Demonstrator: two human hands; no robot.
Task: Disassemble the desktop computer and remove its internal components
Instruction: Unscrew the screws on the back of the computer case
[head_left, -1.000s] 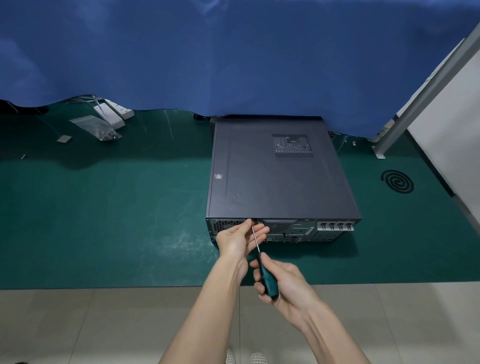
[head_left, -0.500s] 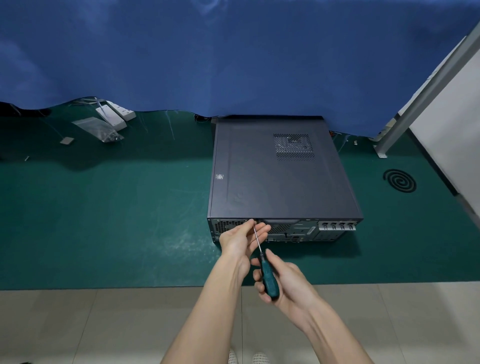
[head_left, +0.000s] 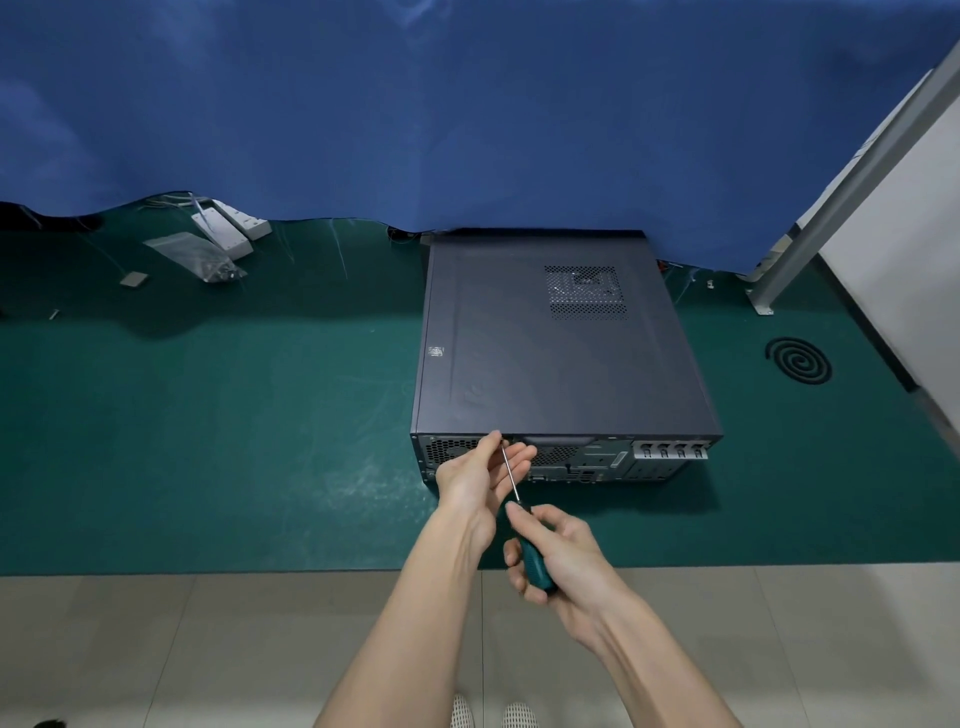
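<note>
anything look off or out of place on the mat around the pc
Nothing looks damaged or spilled. The computer case lies flat and closed on the green mat. The one odd item is a black spiral coil on the mat to its right, apart from it; it looks unrelated to the job.

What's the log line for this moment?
right hand grips screwdriver | left hand holds shaft | tip at computer rear | cover on

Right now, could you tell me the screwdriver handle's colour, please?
The screwdriver handle is teal; head view.
</note>
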